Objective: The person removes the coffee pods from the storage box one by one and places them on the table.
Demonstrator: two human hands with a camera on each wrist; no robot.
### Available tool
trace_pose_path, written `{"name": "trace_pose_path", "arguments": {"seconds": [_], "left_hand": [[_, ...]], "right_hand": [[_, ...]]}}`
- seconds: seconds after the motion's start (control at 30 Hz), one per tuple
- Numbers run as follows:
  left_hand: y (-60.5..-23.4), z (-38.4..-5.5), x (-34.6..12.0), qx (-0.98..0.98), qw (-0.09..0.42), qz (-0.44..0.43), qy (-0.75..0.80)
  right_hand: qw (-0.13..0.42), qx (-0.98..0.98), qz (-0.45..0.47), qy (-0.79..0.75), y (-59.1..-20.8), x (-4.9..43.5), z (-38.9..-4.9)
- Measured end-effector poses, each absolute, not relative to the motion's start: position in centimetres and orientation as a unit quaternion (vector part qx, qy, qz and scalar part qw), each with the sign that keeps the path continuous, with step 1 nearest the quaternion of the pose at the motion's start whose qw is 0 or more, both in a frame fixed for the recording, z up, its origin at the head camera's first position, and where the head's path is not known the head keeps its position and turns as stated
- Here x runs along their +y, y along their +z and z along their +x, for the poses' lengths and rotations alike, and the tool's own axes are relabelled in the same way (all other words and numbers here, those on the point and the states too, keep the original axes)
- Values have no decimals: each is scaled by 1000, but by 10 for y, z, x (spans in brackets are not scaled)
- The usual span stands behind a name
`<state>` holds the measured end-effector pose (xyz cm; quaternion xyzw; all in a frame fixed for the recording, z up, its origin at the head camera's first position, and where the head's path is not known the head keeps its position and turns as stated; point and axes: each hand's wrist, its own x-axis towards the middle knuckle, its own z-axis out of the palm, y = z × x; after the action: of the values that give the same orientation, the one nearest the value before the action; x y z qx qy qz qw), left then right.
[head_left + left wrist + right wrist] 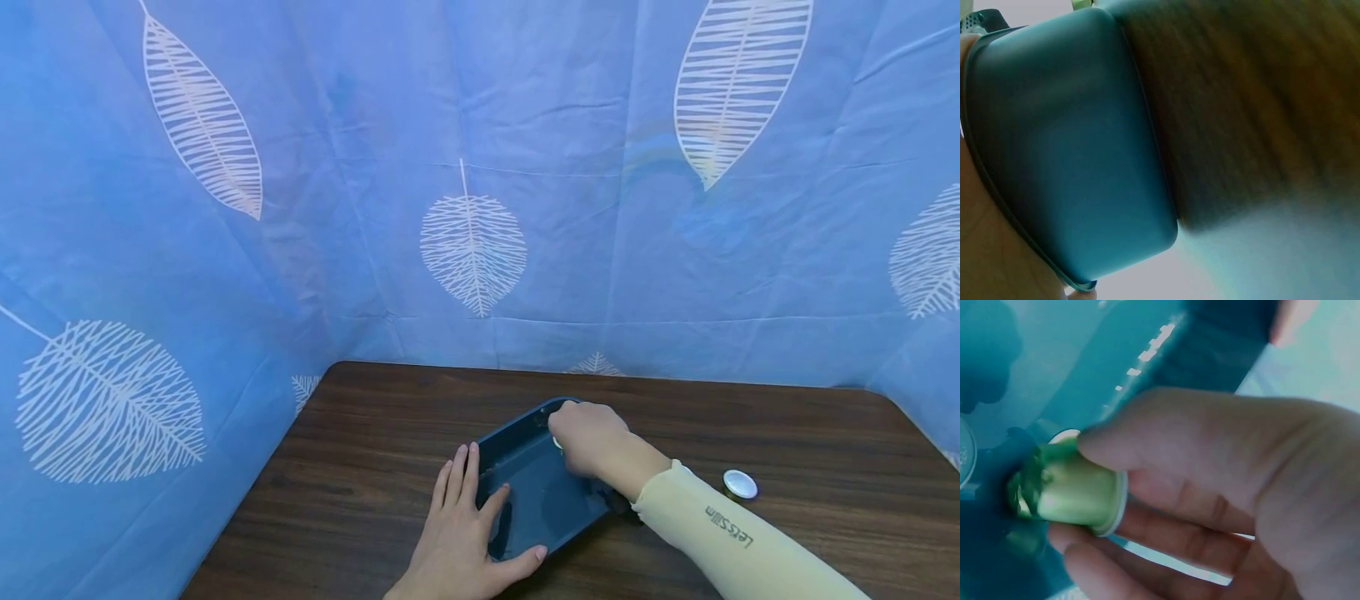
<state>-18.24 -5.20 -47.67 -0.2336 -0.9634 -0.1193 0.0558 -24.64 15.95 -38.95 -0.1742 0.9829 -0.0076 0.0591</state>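
A dark blue rectangular tray [536, 479] stands at an angle on the table. My left hand [461, 533] lies over its near left rim with fingers straight and spread; the tray's outer wall [1079, 144] fills much of the left wrist view. Inside the tray's far right end, my right hand [592, 433] pinches a green coffee capsule [1079, 494] between thumb and fingers, its pale rim toward the palm. In the head view that capsule is mostly hidden by the hand.
A capsule with a silvery-white top [740, 484] stands on the brown wooden table [825, 467], right of the tray. A black object [621, 505] sits partly hidden beneath my right wrist. Blue leaf-patterned cloth [472, 250] hangs behind the table.
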Motion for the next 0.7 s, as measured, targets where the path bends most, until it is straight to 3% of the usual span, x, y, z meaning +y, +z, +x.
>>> {"name": "trace_pose_path", "arguments": {"seconds": [0.3, 0.7], "left_hand": [[-476, -182, -51, -967, 41, -227, -111], [-474, -180, -51, -967, 48, -226, -110]], "right_hand": [[-30, 981, -177, -79, -382, 182, -232], [-230, 953, -155, -126, -398, 212, -202]]}}
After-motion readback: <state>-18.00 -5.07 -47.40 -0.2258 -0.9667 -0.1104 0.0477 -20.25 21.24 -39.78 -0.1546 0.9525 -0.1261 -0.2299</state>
